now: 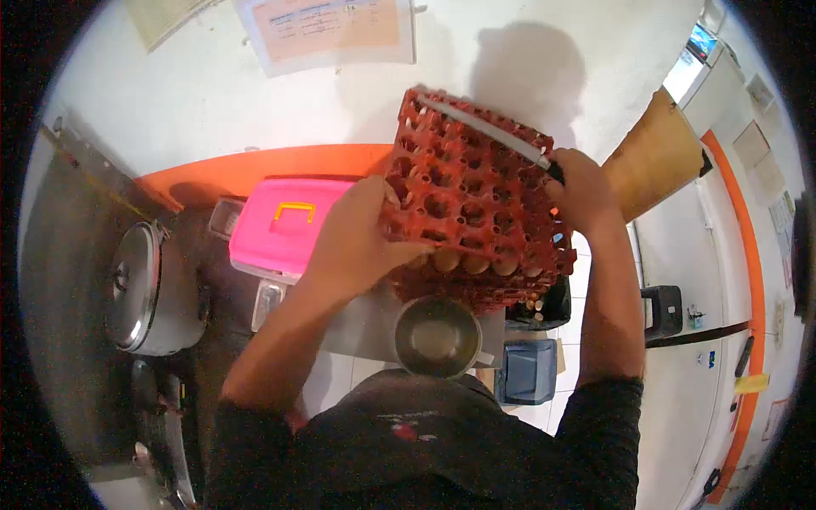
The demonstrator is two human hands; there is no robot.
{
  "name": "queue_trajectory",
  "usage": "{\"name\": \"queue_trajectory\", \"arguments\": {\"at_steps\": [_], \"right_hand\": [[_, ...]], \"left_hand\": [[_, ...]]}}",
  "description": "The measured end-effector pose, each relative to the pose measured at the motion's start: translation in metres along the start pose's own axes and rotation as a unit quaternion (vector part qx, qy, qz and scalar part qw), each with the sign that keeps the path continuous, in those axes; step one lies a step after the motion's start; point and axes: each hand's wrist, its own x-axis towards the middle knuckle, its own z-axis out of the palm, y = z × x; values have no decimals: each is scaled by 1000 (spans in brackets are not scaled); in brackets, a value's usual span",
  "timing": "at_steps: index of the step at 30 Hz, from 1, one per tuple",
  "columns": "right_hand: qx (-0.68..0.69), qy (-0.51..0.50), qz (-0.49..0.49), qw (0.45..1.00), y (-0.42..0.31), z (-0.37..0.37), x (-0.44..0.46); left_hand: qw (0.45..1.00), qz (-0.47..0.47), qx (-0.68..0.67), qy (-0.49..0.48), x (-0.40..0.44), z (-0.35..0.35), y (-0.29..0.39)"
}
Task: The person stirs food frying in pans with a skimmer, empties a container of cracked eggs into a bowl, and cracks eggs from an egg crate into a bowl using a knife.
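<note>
A red plastic egg tray (450, 187) is tilted up above a stack of similar trays, with several eggs (476, 262) showing below its lower edge. My left hand (357, 229) is closed on the tray's left edge, fingertips partly hidden behind it. In my right hand (586, 191), beside the tray's right edge, is the dark handle of a knife (493, 132). Its long blade points up and left across the tray's top. Whether my right fingers also grip the tray, I cannot tell. A metal bowl-shaped pan (437, 337) sits in front of the stack, near my body.
Left of the trays is a pink lidded box (285, 225) with a yellow handle. A large lidded metal pot (157, 289) stands farther left. At the lower right is a grey plastic bin (529, 372). A white wall (357, 106) with posted papers rises behind the trays.
</note>
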Motion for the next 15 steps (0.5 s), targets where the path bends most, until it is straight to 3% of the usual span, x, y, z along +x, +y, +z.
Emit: {"name": "queue_trajectory", "arguments": {"at_steps": [4,7,8,11,12,15], "right_hand": [[11,88,36,995,24,-2,-12],[120,121,128,977,34,-16,-38],[212,162,122,956,35,-15,-49],[327,114,284,894,-17,-59,-91],[461,113,214,854,-1,-50,-104],[612,177,157,755,-75,-45,-142]], "left_hand": [[996,6,-68,62,5,12,7],[994,34,-74,72,4,1,4],[993,37,-85,77,-1,-5,6],[985,58,-123,107,-33,-30,14],[980,73,-134,125,-51,-37,16],[971,146,-107,155,-126,-70,16]]}}
